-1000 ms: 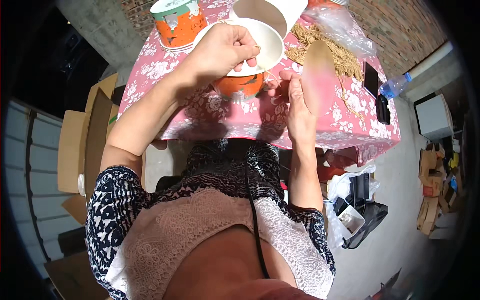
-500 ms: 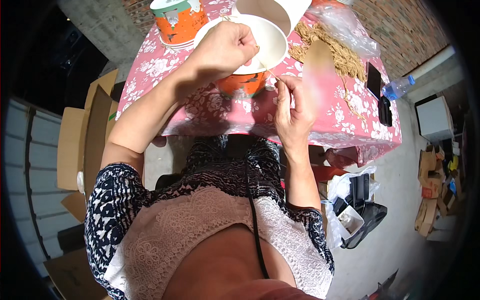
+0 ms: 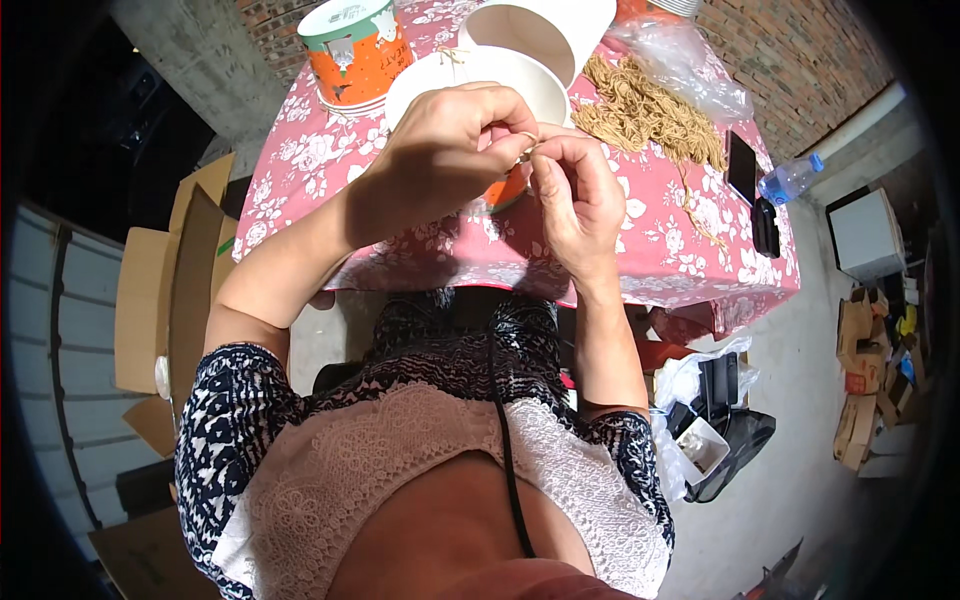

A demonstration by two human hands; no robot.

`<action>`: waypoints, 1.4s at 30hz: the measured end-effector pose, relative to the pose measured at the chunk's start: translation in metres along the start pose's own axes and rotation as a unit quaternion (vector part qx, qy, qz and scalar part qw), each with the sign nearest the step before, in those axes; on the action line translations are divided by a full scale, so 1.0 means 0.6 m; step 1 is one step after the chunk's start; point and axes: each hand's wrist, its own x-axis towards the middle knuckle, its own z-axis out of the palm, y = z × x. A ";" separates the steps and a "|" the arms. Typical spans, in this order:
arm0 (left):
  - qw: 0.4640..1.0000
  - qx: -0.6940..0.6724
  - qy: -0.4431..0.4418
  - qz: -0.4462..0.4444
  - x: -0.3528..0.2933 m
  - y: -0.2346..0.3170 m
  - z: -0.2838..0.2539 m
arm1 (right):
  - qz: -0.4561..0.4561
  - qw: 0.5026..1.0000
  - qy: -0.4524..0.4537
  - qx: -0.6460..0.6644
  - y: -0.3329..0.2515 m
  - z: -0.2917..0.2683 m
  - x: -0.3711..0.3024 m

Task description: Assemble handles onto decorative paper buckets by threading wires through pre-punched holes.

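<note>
A paper bucket (image 3: 520,72) with a white inside and an orange outer wall stands on the table, its mouth tilted toward me. A short piece of tan cord (image 3: 452,57) shows at its far rim. Over the near rim, my left hand (image 3: 450,128) pinches a thin tan cord (image 3: 527,153) between thumb and forefinger. My right hand (image 3: 582,190) meets it there, thumb and forefinger closed on the same cord. The fingers mostly hide the cord and the near rim, so I cannot tell how the cord is joined to the bucket.
A stack of orange and green buckets (image 3: 355,60) stands at the far left. Behind mine lies another white-lined bucket (image 3: 535,30). To the right are a heap of tan cords (image 3: 645,105), a clear plastic bag (image 3: 680,65), a phone (image 3: 742,168), a black case (image 3: 766,228) and a bottle (image 3: 790,180).
Both hands have come together at the near rim, where before they were apart with the cord stretched between them. My left hand moved nearer to me.
</note>
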 end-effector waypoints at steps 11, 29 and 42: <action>0.957 0.155 0.043 0.241 -0.013 -0.023 0.009 | 0.042 0.993 0.110 0.019 -0.019 0.014 -0.002; 0.951 0.149 0.092 0.254 -0.002 -0.024 0.022 | 0.022 0.999 0.020 -0.027 -0.046 -0.008 -0.012; 0.921 0.215 0.053 0.321 -0.021 -0.032 0.020 | 0.043 0.997 0.049 0.029 -0.039 -0.010 -0.015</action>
